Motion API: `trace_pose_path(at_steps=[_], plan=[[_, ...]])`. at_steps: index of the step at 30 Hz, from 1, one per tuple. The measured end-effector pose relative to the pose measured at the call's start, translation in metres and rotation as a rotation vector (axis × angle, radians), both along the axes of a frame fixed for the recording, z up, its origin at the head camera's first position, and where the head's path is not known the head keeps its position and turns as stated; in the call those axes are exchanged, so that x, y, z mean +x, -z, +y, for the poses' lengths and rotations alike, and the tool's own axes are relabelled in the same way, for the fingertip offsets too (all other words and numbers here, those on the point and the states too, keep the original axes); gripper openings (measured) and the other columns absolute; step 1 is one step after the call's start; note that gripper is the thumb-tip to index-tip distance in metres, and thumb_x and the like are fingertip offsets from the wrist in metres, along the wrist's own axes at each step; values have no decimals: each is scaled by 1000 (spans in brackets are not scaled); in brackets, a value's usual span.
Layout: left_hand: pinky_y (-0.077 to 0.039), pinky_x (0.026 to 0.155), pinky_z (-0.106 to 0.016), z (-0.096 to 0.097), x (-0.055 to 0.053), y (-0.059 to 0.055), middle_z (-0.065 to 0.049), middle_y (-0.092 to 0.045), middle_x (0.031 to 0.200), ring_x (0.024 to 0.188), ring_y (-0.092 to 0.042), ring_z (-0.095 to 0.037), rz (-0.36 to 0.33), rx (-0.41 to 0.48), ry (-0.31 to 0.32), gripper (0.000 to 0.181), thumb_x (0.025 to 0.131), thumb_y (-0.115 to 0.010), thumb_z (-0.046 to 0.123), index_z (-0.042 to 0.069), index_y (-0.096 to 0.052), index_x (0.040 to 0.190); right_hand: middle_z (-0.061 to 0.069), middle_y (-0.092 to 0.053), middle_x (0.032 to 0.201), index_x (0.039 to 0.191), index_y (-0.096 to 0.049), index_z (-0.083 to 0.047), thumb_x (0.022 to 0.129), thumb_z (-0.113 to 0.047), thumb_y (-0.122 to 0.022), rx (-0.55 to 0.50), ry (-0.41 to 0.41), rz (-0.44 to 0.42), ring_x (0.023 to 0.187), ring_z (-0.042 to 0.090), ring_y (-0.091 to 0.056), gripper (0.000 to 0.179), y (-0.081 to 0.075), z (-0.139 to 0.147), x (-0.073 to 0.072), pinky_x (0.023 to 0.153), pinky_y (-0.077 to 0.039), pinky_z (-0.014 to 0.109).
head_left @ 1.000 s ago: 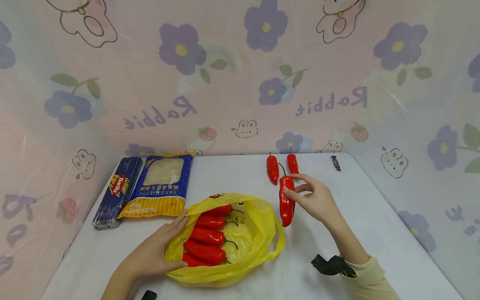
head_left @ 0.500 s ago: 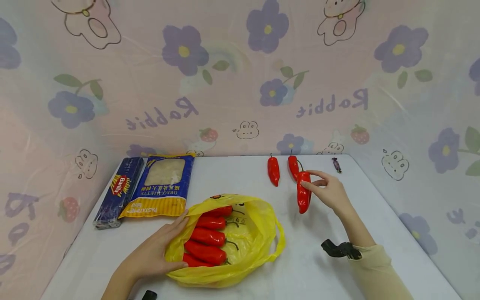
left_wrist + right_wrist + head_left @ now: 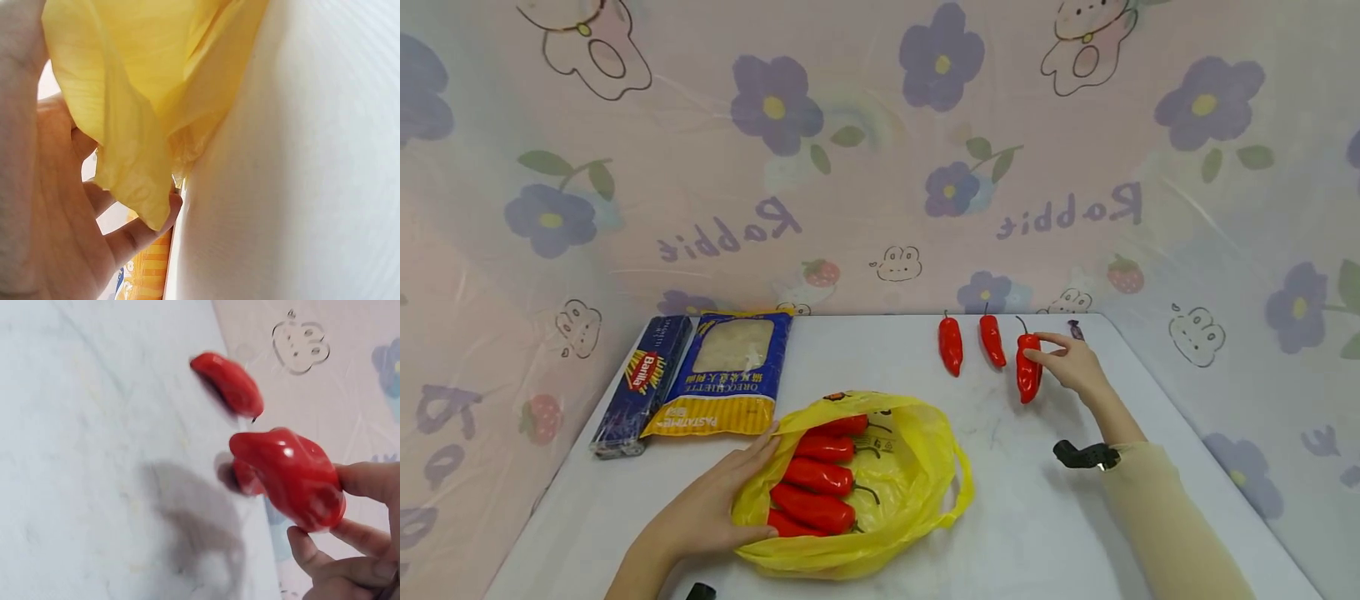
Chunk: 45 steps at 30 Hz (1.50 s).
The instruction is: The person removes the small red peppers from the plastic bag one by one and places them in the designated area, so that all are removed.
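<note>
My right hand (image 3: 1075, 367) pinches a glossy red chili pepper (image 3: 1027, 375) between thumb and fingers, its stem pointing away. In the right wrist view this pepper (image 3: 290, 475) is above the table, over its shadow. Left of it, two more red peppers lie at the back of the table, a nearer one (image 3: 992, 342) and a farther one (image 3: 951, 346). My left hand (image 3: 707, 504) holds the left side of a yellow plastic bag (image 3: 917, 492), thumb at the rim. Several red peppers (image 3: 820, 477) lie inside the bag. In the left wrist view, yellow plastic (image 3: 137, 125) hangs between thumb and fingers.
A blue Barilla spaghetti pack (image 3: 640, 387) and a blue-and-yellow orecchiette bag (image 3: 722, 375) lie side by side at the back left. A small dark wrapped candy (image 3: 1076, 329) lies behind my right hand. A patterned curtain (image 3: 865, 183) rises behind the white table (image 3: 1000, 517).
My right hand has carried the pepper rightward and away, from beside the bag to the right of the two peppers. The left hand stays on the bag.
</note>
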<state>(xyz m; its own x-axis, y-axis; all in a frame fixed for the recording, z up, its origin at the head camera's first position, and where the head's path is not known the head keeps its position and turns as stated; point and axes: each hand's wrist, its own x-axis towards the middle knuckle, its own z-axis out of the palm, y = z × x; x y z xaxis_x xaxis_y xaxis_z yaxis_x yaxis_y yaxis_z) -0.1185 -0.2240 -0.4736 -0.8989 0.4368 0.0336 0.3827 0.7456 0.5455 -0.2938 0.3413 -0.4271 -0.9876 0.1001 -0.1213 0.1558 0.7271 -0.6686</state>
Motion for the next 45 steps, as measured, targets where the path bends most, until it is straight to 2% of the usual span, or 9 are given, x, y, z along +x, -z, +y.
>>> trace_pose_path(at_steps=[3,6,14,21,25,31,34,41,45], plan=[[-45,114,-67,0,0,-1,6,-22,177,152,-42,-42,-19,2,0,113,78,-83,69,26,-33,168,36,-54,147,161,-43,-7,102,-55,-62,14,20,-31,118,44,-60,79,8,6,-11,77,-59,34],[-45,114,-66,1,0,-1,7,-21,177,152,-42,-40,-34,6,-3,113,78,-84,69,25,-33,168,36,-54,145,158,-43,-3,102,-52,-64,16,38,-29,117,44,-61,78,13,9,-19,75,-58,32],[-46,114,-65,1,0,-1,7,-23,176,151,-44,-38,-18,3,-6,112,78,-85,66,26,-34,168,36,-55,143,154,-47,3,104,-47,-61,24,116,39,127,49,-57,72,24,9,-40,101,-55,58],[-46,115,-64,1,0,0,9,-22,176,151,-44,-37,-17,6,-10,111,78,-84,68,26,-34,168,36,-54,142,154,-49,5,106,-45,-59,14,151,63,127,48,-54,70,29,9,-56,104,-53,57],[-46,114,-64,1,0,0,10,-23,176,151,-44,-37,-13,7,-12,111,78,-83,69,27,-34,168,34,-52,146,151,-52,5,106,-42,-60,-3,179,74,128,46,-50,65,32,7,-63,100,-54,51],[-47,113,-63,1,1,1,9,-24,176,150,-46,-35,18,-5,-2,110,79,-82,69,27,-34,168,31,-59,139,141,-60,5,105,-42,-61,16,220,101,120,42,-57,59,40,7,-70,78,-54,31],[-47,113,-63,1,1,1,8,-24,176,150,-45,-36,21,-7,1,109,79,-82,69,28,-34,168,30,-61,136,139,-61,6,105,-42,-61,28,243,121,120,42,-56,59,44,7,-73,74,-51,28],[-46,114,-64,1,1,2,8,-24,176,151,-45,-36,17,-8,0,109,79,-83,67,28,-34,168,32,-59,139,143,-58,7,106,-45,-56,17,271,129,128,46,-52,63,47,6,-77,96,-57,48],[-48,113,-62,1,1,2,8,-24,176,150,-45,-34,28,-14,-1,109,79,-82,68,27,-34,168,33,-59,139,145,-56,6,107,-46,-54,3,275,125,130,46,-51,64,45,6,-77,102,-55,52]])
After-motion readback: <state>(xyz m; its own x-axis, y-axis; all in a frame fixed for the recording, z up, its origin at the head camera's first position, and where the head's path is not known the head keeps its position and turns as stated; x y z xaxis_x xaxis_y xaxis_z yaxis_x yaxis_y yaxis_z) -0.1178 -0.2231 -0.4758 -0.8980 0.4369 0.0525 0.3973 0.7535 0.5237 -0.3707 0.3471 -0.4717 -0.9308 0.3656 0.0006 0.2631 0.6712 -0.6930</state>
